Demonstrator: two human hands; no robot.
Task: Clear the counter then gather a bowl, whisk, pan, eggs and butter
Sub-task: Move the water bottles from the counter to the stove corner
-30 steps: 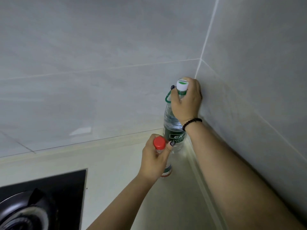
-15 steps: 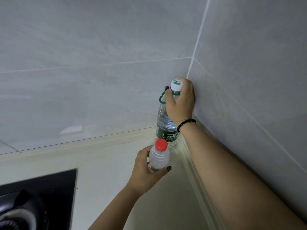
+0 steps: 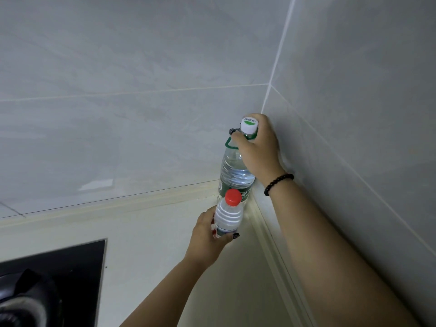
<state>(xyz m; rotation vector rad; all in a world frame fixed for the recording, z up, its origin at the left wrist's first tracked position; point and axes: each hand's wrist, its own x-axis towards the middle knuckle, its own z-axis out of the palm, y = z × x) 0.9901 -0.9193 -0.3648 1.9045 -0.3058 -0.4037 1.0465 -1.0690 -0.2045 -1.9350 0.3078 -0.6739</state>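
A tall clear water bottle point(image 3: 232, 171) with a white cap and green label stands in the corner where the counter point(image 3: 151, 246) meets the two tiled walls. My right hand point(image 3: 258, 149) grips its neck just under the cap. A small clear bottle point(image 3: 228, 214) with a red cap is held in front of it, above the counter, by my left hand point(image 3: 208, 239), whose fingers wrap its lower part. A black bead bracelet sits on my right wrist.
A black glass hob point(image 3: 63, 277) with a burner and pan support fills the lower left corner. Grey tiled walls point(image 3: 132, 90) close the counter at the back and on the right. A pale sealing strip point(image 3: 271, 244) runs along the wall joints.
My left hand has slid down from the small bottle's cap to its body and lifted it off the counter, towards me. My right hand keeps its hold on the tall bottle's neck.
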